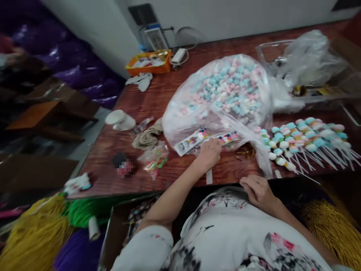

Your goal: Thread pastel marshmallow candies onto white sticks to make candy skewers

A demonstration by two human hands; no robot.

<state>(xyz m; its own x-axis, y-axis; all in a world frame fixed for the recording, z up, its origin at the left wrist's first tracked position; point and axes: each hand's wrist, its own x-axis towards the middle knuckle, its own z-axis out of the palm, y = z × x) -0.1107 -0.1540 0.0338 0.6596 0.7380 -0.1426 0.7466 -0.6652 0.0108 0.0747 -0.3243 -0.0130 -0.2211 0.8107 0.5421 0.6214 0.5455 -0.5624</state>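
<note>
My left hand (210,153) is over the table with its fingers closed on a small printed plastic packet (229,137), part of which sticks out to the right. Another printed packet (187,143) lies just left of that hand. Behind them sits a large clear bag (225,90) full of pink, blue and white marshmallows. Resting at the table's front edge, my right hand (258,190) has curled fingers, and whatever may be in them is hidden. To its right lies a pile of marshmallow skewers (310,135) with white sticks pointing toward me.
Left on the table (132,101) are a white mug (120,120), a beige cloth (148,137) and a small bag of colourful pieces (155,158). An orange tray (149,64) stands at the back. A clear bin (316,71) with plastic bags occupies the right rear.
</note>
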